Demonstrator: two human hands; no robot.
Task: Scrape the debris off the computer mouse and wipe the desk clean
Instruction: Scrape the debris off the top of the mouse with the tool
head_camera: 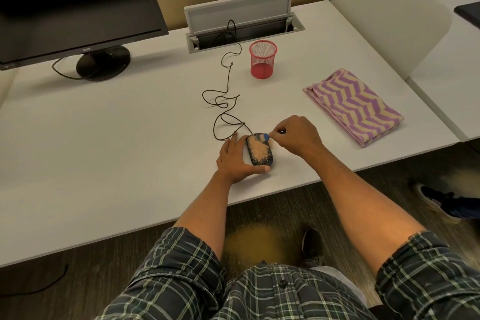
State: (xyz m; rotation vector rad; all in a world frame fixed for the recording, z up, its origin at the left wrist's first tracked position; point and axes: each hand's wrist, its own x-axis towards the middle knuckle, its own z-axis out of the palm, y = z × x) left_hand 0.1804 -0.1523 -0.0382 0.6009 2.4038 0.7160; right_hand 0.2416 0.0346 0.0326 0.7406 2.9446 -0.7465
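Note:
A black wired computer mouse (pixel 259 152) lies near the front edge of the white desk (pixel 104 138), its top covered in tan grainy debris. My left hand (pixel 236 158) cups the mouse's left side and rear, thumb along its near end. My right hand (pixel 296 135) pinches a small blue scraper (pixel 265 136) whose tip rests on the front right of the mouse. A folded purple and tan zigzag cloth (pixel 353 106) lies on the desk to the right.
The mouse cable (pixel 226 101) loops back to an open cable hatch (pixel 241 28). A red mesh pen cup (pixel 262 58) stands behind the mouse. A black monitor (pixel 72 8) sits at the back left. Tan grains lie on the floor under the desk edge.

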